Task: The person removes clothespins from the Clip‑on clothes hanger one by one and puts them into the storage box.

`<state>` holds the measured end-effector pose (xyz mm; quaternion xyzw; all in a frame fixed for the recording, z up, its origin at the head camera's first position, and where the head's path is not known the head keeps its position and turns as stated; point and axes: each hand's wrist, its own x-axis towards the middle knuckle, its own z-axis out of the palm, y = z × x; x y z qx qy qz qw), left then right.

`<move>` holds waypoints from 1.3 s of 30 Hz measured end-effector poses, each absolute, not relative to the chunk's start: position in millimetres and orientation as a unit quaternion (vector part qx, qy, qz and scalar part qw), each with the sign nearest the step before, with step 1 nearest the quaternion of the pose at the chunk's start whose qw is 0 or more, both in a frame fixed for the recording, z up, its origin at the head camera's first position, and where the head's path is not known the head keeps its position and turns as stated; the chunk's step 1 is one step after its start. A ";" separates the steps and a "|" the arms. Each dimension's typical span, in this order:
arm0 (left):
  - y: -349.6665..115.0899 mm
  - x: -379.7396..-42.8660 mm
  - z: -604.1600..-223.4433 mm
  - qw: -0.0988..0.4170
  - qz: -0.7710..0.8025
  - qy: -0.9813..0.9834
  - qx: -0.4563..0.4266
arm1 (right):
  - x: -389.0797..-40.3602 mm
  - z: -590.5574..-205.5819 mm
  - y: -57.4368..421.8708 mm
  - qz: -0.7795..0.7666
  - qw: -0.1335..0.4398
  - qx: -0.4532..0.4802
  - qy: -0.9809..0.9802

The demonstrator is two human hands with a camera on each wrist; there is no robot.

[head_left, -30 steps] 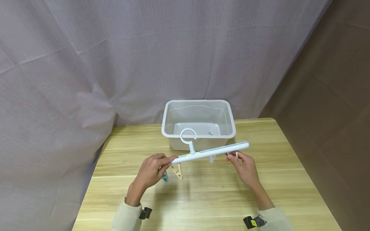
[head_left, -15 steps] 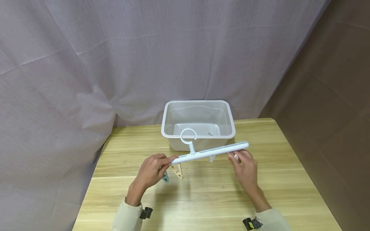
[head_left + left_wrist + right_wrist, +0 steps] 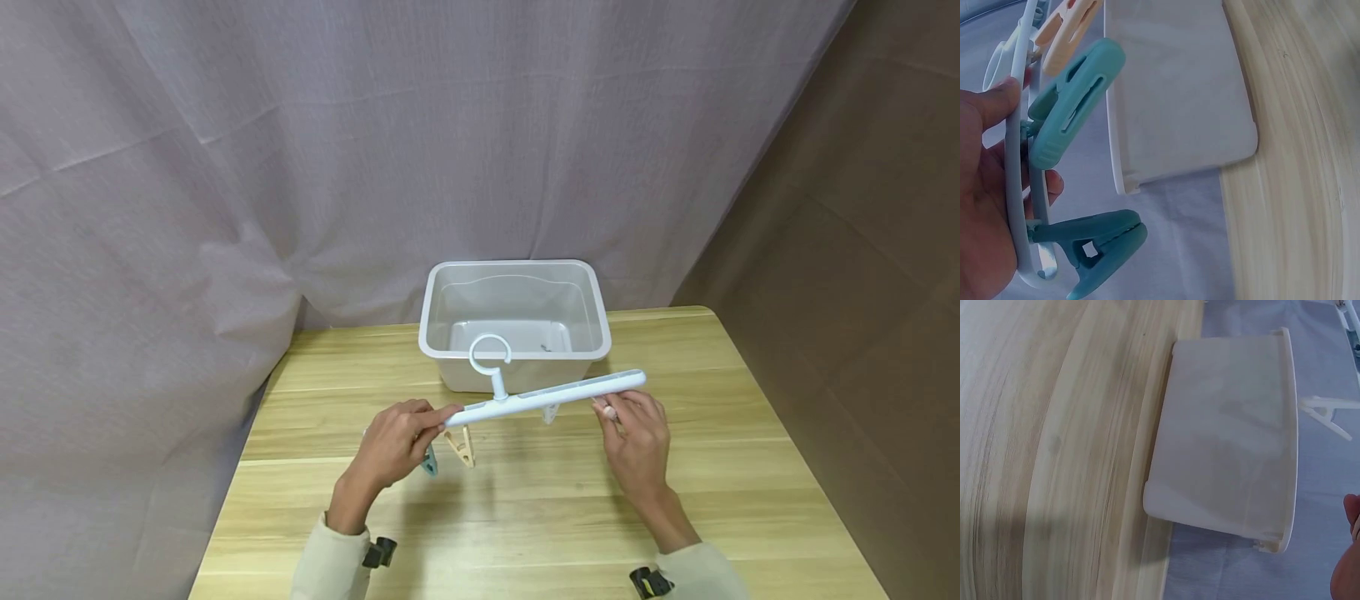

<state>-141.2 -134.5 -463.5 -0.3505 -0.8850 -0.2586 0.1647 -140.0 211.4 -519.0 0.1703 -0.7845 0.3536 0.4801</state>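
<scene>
A pale blue clip hanger [image 3: 558, 397] is held above the table, its hook pointing up and its right end higher. My left hand [image 3: 393, 442] grips the hanger's left end between thumb and fingers. Two teal clothespins [image 3: 1079, 103] and a peach clothespin [image 3: 1072, 37] hang from the bar near that hand. A white clothespin [image 3: 551, 413] hangs right of the hook. Under the right end, my right hand [image 3: 639, 446] pinches another white clothespin [image 3: 609, 412], largely covered by the fingers. Only a sliver of that hand shows in the right wrist view.
Behind the hanger a light grey plastic bin [image 3: 592, 367] stands at the back of the wooden table [image 3: 525, 517]. A small dark mark shows on its floor. A grey curtain [image 3: 480, 150] hangs behind, and a brown cloth [image 3: 847, 292] borders the right side.
My right hand has shifted slightly right and its fingers have closed further over the white clothespin. My left hand and the hanger have stayed almost still.
</scene>
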 end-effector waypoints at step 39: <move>-136.8 -140.5 -464.6 0.178 -0.271 -0.888 -0.326 | -141.2 -525.2 228.1 0.350 0.450 0.134 -0.810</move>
